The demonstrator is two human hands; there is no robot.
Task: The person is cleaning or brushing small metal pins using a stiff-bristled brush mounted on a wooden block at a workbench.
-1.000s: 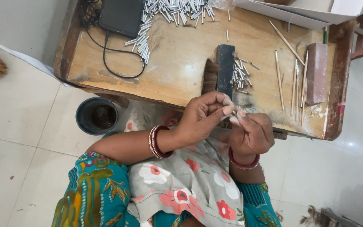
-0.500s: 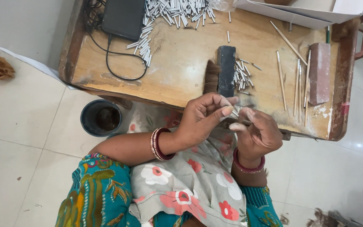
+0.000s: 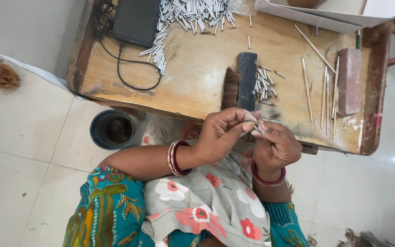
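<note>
Both hands meet just below the near edge of the low wooden table [image 3: 197,87]: the left hand [image 3: 222,135] is curled narrow, thumb and forefinger pinched onto something small and pale, and the right hand [image 3: 275,146] closes around the same small piece [image 3: 255,126] from the other side, fingertips touching the left's. What the piece is cannot be told for certain (it looks like one of the short silver tubes, perhaps with a tuft of hair, but the fingers hide most of it). Judging by the grip, the step in hand is fine fitting work, pressing or twisting one small part into another, held over the lap rather than on the table. On the table, directly beyond the hands, lies a dark block with a brush of brown hair [image 3: 241,82], with a small heap of silver tubes [image 3: 265,84] just to its right. Further right on the table lie thin wooden sticks [image 3: 325,93] and a reddish brick-like block [image 3: 348,82]; at the table's far edge sits a large pile of silver tubes [image 3: 193,11] and a black device with a cable [image 3: 136,20]. A dark cup [image 3: 112,129] stands on the floor at the table's near left corner. Any following move would call for a steady pinch, since the piece is tiny and held only at the fingertips.
</note>
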